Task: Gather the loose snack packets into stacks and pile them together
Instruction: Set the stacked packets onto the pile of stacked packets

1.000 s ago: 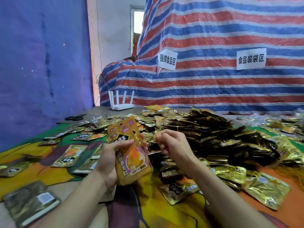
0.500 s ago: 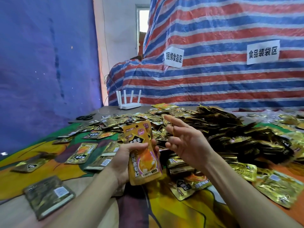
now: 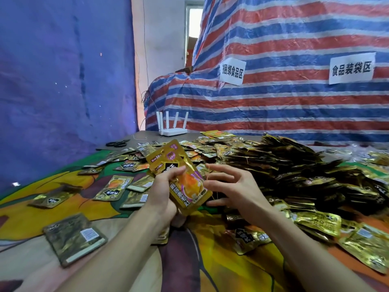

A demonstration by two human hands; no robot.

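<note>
My left hand (image 3: 163, 192) grips a small stack of gold and orange snack packets (image 3: 183, 175), held upright and tilted to the right over the table. My right hand (image 3: 233, 186) hovers just right of the stack with fingers spread and curled; a thin orange thread seems to run by its fingertips. A big heap of gold packets (image 3: 294, 167) rises behind and to the right of my hands. Loose packets (image 3: 113, 187) lie scattered flat on the left of the colourful cloth (image 3: 221, 260).
A white router (image 3: 171, 127) with several antennas stands at the table's far edge, black scissors (image 3: 117, 143) to its left. A striped tarp (image 3: 294, 102) with two paper signs hangs behind. One grey-backed packet (image 3: 73, 238) lies near the front left edge.
My right hand opened from a pinch, lifted, then dropped closer beside the stack. The left hand tilted the packets further right. My view shifted left.
</note>
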